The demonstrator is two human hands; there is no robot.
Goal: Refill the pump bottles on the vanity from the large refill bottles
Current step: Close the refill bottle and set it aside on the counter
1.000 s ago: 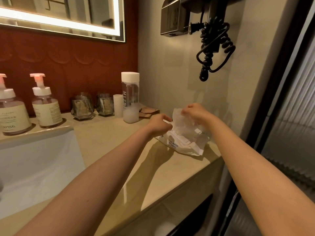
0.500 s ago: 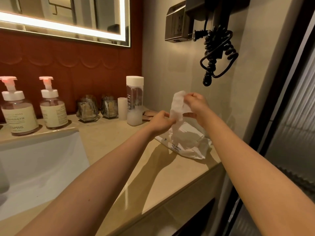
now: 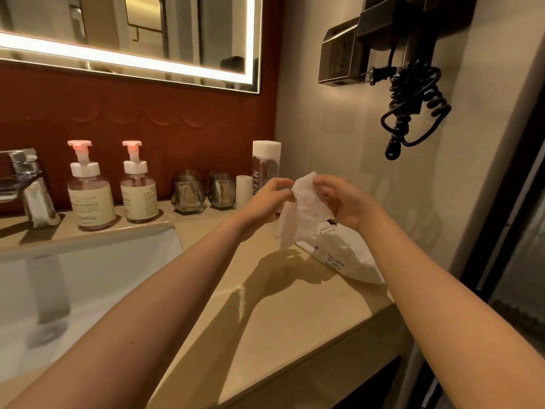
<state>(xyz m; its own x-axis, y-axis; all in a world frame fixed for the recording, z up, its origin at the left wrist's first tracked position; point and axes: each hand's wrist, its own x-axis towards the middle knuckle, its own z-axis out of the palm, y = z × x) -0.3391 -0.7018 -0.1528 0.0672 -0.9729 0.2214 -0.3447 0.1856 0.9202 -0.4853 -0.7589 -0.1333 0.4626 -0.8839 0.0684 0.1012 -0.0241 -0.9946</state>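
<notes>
holding a white wet wipe [image 3: 303,208] up over the right end of the tabletop [image 3: 280,305]: left hand [image 3: 265,199] pinching its left edge with curled fingers [image 3: 283,184], right hand [image 3: 345,202] gripping the right side, fingers [image 3: 327,184] bent round the sheet. hanging crumpled below both hands, clear of the surface. just beneath, lying flat near the side wall, a white wet wipes pack [image 3: 348,255]. well apart to the left, upright along the back edge behind the white sink basin [image 3: 88,276]: left pump bottle [image 3: 90,199] and right pump bottle [image 3: 138,193], side by side, clear with pale labels and pink-topped white pumps, touched by neither hand. between those and the hands, two faceted glass tumblers [image 3: 188,193], a small white cup [image 3: 244,187] and a tall clear bottle [image 3: 265,160] with a white cap, lower part hidden behind the left hand. chrome faucet [image 3: 29,184] at far left. coiled black cord [image 3: 413,113] hanging on the wall above.
</notes>
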